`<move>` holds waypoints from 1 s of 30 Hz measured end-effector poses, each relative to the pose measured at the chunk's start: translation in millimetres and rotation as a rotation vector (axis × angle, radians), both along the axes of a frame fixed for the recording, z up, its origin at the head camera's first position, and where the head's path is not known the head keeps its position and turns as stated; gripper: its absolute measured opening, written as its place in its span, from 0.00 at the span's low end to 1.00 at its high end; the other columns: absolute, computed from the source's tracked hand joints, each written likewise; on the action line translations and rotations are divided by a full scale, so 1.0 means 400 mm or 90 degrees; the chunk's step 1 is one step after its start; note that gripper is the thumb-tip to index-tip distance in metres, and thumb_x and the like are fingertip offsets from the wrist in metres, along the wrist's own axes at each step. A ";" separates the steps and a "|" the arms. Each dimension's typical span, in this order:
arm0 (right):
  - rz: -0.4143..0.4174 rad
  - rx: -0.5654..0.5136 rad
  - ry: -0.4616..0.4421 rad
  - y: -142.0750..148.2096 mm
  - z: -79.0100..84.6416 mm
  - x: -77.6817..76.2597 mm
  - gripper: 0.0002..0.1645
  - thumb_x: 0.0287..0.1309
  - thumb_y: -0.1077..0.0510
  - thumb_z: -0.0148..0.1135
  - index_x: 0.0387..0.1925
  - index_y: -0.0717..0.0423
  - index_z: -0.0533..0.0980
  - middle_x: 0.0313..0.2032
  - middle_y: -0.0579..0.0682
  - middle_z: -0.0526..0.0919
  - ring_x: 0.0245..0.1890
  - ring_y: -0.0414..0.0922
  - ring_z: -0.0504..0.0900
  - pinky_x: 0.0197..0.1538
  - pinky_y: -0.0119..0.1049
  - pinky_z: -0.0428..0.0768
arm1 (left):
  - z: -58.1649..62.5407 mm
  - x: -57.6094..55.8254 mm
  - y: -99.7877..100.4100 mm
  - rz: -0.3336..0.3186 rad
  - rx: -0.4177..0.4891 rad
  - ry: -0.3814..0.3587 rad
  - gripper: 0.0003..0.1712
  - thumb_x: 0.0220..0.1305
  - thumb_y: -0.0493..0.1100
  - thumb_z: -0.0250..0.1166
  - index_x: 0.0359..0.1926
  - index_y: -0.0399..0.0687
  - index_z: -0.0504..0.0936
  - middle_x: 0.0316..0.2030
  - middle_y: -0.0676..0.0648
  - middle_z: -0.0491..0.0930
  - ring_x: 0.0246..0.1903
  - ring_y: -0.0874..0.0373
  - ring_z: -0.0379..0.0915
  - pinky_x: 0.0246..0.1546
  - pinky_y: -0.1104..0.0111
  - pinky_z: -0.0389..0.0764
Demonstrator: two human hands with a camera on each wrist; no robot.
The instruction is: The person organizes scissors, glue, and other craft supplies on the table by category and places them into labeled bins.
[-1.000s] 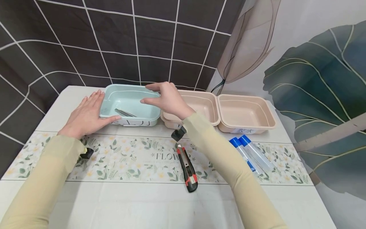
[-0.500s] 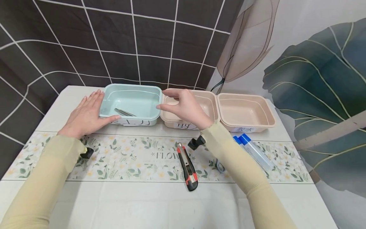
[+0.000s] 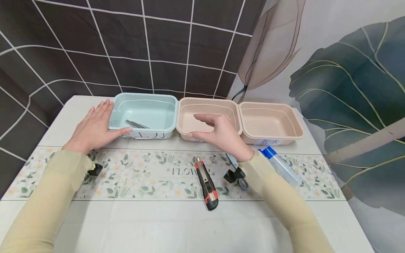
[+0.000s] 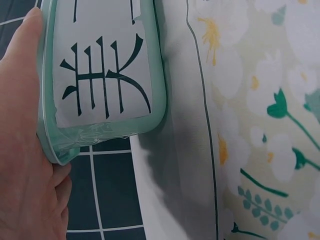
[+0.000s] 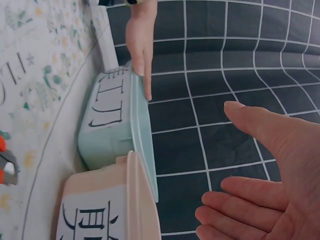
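Note:
My left hand [image 3: 93, 128] rests against the left end of the light blue bin [image 3: 143, 134], its thumb along the front rim and its fingers straight. Inside that bin lies a thin grey metal piece [image 3: 136, 124]. Over the middle beige bin [image 3: 190, 102] hovers my right hand [image 3: 223, 135], thumb and fingers apart, with nothing between them. In the right wrist view, the palm and spread fingers are bare. A red and black utility knife [image 3: 206, 184] lies on the table in front of the middle bin.
Another beige bin [image 3: 270, 141] stands at the right end of the row. Clear tubes with blue caps [image 3: 281, 167] lie before it, partly behind the right sleeve. A grey-blue ring handle [image 3: 243, 184] shows beside the right wrist. A dark checked cloth [image 3: 126, 42] hangs behind the bins.
My right hand has moved right and toward me, from over the blue bin to over the middle beige bin. The left hand stays on the blue bin.

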State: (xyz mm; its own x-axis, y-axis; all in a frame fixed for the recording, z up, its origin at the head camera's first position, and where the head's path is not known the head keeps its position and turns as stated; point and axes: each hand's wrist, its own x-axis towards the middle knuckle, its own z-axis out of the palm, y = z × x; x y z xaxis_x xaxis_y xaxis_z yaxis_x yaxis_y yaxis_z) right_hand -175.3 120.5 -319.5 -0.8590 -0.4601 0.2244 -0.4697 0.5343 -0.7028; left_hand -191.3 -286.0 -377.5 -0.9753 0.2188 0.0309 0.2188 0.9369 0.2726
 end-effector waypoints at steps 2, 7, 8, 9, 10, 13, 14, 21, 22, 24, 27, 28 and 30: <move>-0.001 0.001 -0.009 0.011 -0.003 0.012 0.39 0.54 0.41 0.77 0.61 0.59 0.80 0.59 0.48 0.83 0.61 0.40 0.77 0.65 0.36 0.74 | -0.002 0.000 0.000 0.000 0.000 0.002 0.67 0.65 0.76 0.55 0.79 0.30 0.38 0.78 0.29 0.39 0.77 0.36 0.33 0.76 0.51 0.29; -0.010 0.017 -0.029 0.037 -0.010 0.044 0.44 0.53 0.36 0.77 0.64 0.58 0.78 0.62 0.47 0.80 0.64 0.41 0.75 0.67 0.41 0.73 | -0.003 0.001 -0.001 0.000 0.002 0.004 0.67 0.65 0.76 0.55 0.79 0.30 0.39 0.78 0.29 0.40 0.77 0.36 0.32 0.76 0.51 0.29; -0.013 0.022 -0.028 0.042 -0.011 0.050 0.44 0.52 0.36 0.77 0.64 0.57 0.78 0.62 0.47 0.80 0.65 0.41 0.74 0.66 0.42 0.74 | -0.003 0.001 -0.001 0.000 0.002 0.004 0.67 0.65 0.76 0.55 0.79 0.30 0.39 0.78 0.29 0.40 0.77 0.36 0.32 0.76 0.51 0.29; -0.017 0.028 -0.027 0.048 -0.013 0.057 0.45 0.52 0.35 0.77 0.64 0.57 0.78 0.62 0.46 0.80 0.65 0.41 0.74 0.66 0.43 0.74 | -0.003 0.002 -0.001 0.001 0.003 0.004 0.67 0.65 0.76 0.55 0.79 0.30 0.38 0.78 0.29 0.39 0.77 0.37 0.32 0.76 0.51 0.28; -0.022 0.035 -0.024 0.053 -0.015 0.063 0.45 0.52 0.35 0.77 0.64 0.56 0.78 0.62 0.45 0.80 0.65 0.41 0.74 0.65 0.43 0.75 | -0.003 0.002 0.000 0.001 0.005 0.005 0.67 0.65 0.76 0.55 0.79 0.30 0.39 0.78 0.29 0.40 0.77 0.37 0.32 0.76 0.51 0.29; -0.030 0.047 -0.015 0.067 -0.021 0.080 0.44 0.51 0.36 0.78 0.64 0.54 0.79 0.61 0.45 0.81 0.64 0.42 0.75 0.63 0.46 0.77 | -0.002 0.003 0.001 0.001 0.005 0.009 0.67 0.65 0.76 0.55 0.79 0.30 0.39 0.78 0.29 0.40 0.77 0.37 0.32 0.76 0.51 0.30; -0.032 0.050 -0.011 0.071 -0.023 0.086 0.44 0.50 0.36 0.78 0.64 0.54 0.79 0.61 0.45 0.81 0.63 0.43 0.76 0.62 0.46 0.77 | -0.002 0.003 0.001 0.001 0.006 0.009 0.66 0.65 0.76 0.55 0.79 0.30 0.39 0.78 0.29 0.40 0.77 0.36 0.32 0.76 0.51 0.30; -0.032 0.067 -0.013 0.099 -0.038 0.120 0.45 0.49 0.36 0.79 0.64 0.55 0.78 0.61 0.47 0.81 0.64 0.46 0.76 0.64 0.49 0.76 | -0.001 0.004 0.001 -0.001 0.004 0.010 0.66 0.65 0.76 0.55 0.79 0.30 0.39 0.78 0.29 0.40 0.77 0.36 0.33 0.76 0.50 0.30; -0.031 0.066 -0.014 0.102 -0.041 0.125 0.45 0.49 0.36 0.79 0.64 0.55 0.78 0.61 0.47 0.81 0.64 0.46 0.76 0.64 0.49 0.76 | -0.001 0.004 0.001 -0.001 0.004 0.010 0.66 0.65 0.76 0.55 0.79 0.30 0.39 0.78 0.29 0.40 0.77 0.36 0.33 0.76 0.50 0.30; -0.031 0.072 -0.014 0.108 -0.047 0.133 0.46 0.49 0.37 0.79 0.64 0.55 0.78 0.60 0.47 0.81 0.62 0.46 0.77 0.63 0.49 0.77 | -0.002 0.003 0.001 -0.001 0.004 0.010 0.66 0.65 0.76 0.55 0.79 0.29 0.39 0.78 0.29 0.40 0.77 0.36 0.33 0.76 0.50 0.30; -0.025 0.075 -0.009 0.115 -0.057 0.144 0.46 0.48 0.39 0.81 0.64 0.57 0.78 0.60 0.48 0.82 0.59 0.47 0.80 0.61 0.50 0.79 | -0.004 0.002 0.000 0.000 0.000 0.010 0.67 0.65 0.76 0.55 0.79 0.30 0.39 0.78 0.29 0.40 0.77 0.36 0.32 0.76 0.49 0.31; -0.024 0.077 -0.011 0.117 -0.061 0.147 0.46 0.47 0.39 0.81 0.64 0.58 0.78 0.60 0.49 0.82 0.58 0.47 0.81 0.60 0.51 0.79 | -0.004 0.002 0.000 0.000 0.000 0.009 0.67 0.65 0.76 0.55 0.79 0.30 0.39 0.78 0.29 0.39 0.77 0.36 0.32 0.76 0.49 0.31; -0.027 0.083 -0.017 0.122 -0.068 0.155 0.47 0.47 0.39 0.81 0.65 0.57 0.78 0.60 0.49 0.81 0.58 0.46 0.81 0.59 0.51 0.80 | -0.004 0.001 0.000 0.001 -0.001 0.009 0.67 0.65 0.76 0.55 0.79 0.30 0.39 0.78 0.29 0.39 0.77 0.36 0.32 0.76 0.49 0.31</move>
State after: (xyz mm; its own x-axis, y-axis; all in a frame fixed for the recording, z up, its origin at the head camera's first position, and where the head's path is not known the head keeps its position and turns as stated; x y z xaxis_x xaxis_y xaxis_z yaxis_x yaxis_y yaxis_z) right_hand -113.4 169.2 -346.6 -0.8832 -0.4472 0.1415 -0.4267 0.6406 -0.6384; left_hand -190.8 -286.0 -379.3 -0.9751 0.2173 0.0444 0.2212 0.9377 0.2679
